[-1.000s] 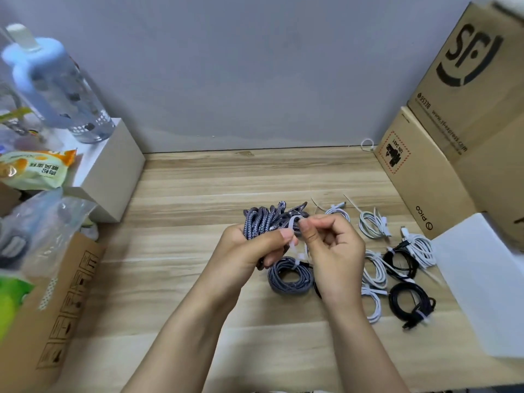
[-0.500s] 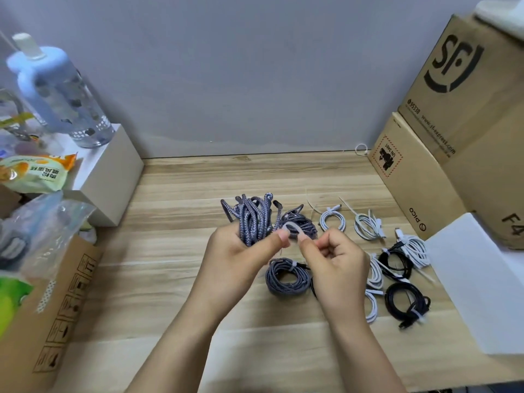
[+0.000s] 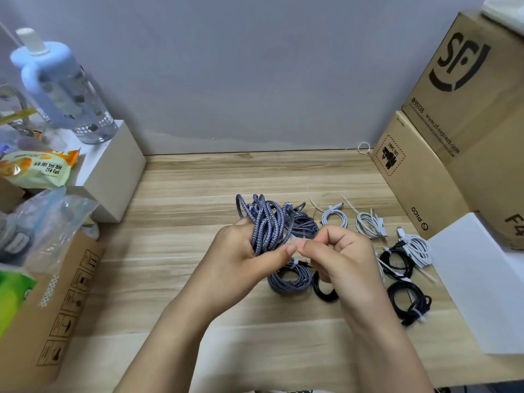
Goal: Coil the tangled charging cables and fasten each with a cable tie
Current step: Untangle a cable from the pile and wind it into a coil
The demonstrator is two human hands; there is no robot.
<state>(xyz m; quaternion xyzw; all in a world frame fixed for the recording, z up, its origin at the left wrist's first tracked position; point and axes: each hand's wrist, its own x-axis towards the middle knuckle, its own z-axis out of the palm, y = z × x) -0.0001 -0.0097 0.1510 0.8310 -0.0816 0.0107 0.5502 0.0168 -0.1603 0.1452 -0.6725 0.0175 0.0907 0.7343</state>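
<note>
Right hand [image 3: 337, 256] now touching left thumb, pinching unclear, left hand [image 3: 241, 256] gripping braided cable bundle [image 3: 266, 222]

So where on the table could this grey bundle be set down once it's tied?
Bare wood lies left of the left hand, toward the white box, and at the back along the wall. Right of the right hand it is crowded: white coils and black coils fill the space up to the cardboard boxes.
</note>
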